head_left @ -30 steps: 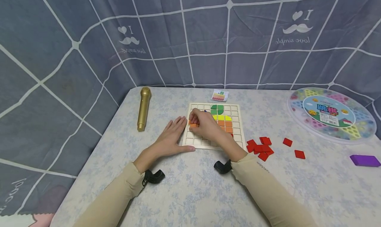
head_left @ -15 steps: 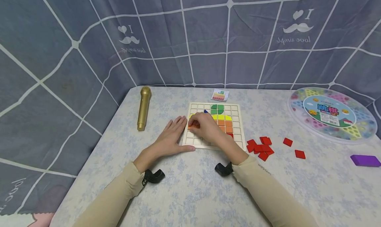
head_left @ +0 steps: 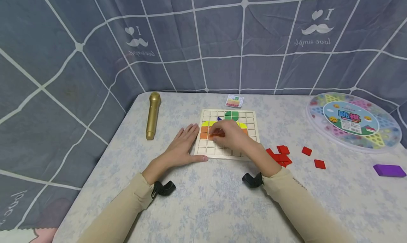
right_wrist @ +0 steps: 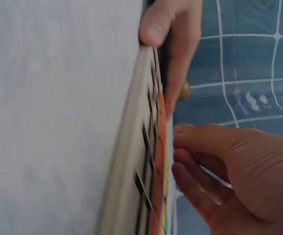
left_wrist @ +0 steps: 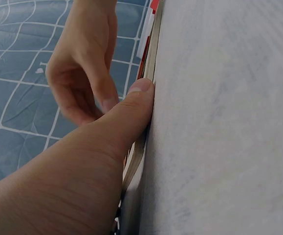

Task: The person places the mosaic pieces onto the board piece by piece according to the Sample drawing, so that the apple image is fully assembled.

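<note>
- Surface: table (head_left: 197, 207) spread with a pale cloth, blue-grey floral pattern.
- Room: grey-blue curtain (head_left: 219, 73) with white grid lines, behind the table and along its left; moustache prints and reversed lettering noted.
- Wooden grid board (head_left: 211, 152): flat near mid-table, bearing green tiles (head_left: 231, 115), yellow tiles (head_left: 243, 125) and orange tiles (head_left: 204, 136).
- Left hand (head_left: 179, 149): fingers extended at the board's left edge, thumb against its near edge.
- Right hand (head_left: 233, 134): bent fingers over the board's middle; whether they pinch a tile cannot be told.
- Right of board: red tiles (head_left: 281, 158), mostly heaped, two apart; farther right, round clear case (head_left: 386, 129) and purple block (head_left: 389, 171).
- Beyond board: printed card (head_left: 234, 101).
- Far left: gold microphone-shaped object (head_left: 153, 116).
</note>
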The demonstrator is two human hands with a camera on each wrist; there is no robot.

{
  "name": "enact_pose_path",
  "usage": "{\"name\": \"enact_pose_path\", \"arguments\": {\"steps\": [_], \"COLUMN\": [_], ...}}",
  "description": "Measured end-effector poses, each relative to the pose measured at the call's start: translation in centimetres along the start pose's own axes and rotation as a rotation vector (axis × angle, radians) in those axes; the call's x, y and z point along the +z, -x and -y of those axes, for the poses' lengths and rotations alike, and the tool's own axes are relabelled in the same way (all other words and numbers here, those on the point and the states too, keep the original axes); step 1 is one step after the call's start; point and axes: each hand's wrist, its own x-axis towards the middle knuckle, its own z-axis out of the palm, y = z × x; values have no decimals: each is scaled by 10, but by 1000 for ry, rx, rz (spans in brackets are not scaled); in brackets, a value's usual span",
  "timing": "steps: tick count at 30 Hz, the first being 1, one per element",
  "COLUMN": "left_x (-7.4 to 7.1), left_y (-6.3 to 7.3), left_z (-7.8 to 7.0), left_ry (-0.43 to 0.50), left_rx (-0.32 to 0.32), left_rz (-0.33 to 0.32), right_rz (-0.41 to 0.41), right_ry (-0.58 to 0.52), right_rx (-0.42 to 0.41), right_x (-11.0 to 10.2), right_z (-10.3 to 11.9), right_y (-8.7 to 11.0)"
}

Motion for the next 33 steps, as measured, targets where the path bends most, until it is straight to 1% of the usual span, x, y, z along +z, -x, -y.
{"name": "enact_pose_path", "arguments": {"steps": [3, 7, 10, 15, 18, 21, 23, 26, 29, 33], "left_x": [1, 3, 3, 1, 0, 0, 1, 2, 2, 0], "left_y": [0, -2, -3, -1, -1, 0, 0, 0, 0, 0], "left_z": [0, 0, 0, 0, 0, 1, 2, 2, 1, 1], "left_ry": [-6, -5, 0, 1, 3, 8, 7, 5, 3, 10], "left_rx": [-5, -7, -4, -3, 0, 0, -2, -6, -1, 7], "left_rz": [-1, 1, 1, -8, -8, -11, -12, -9, -8, -12], "right_rz": [31, 62, 54, 14, 20, 34, 53, 100, 176, 247], "right_ry": [27, 47, 31, 22, 40, 59, 76, 70, 24, -50], "right_rx": [17, 69, 102, 166, 207, 247, 276, 320, 362, 373], "right_x": [-16, -39, -54, -76, -89, -104, -113, -124, -131, -135], "right_z": [-5, -17, -29, -46, -53, -60, -66, -76, -85, -92], "right_y": [11, 32, 49, 77, 93, 105, 111, 119, 126, 132]}}
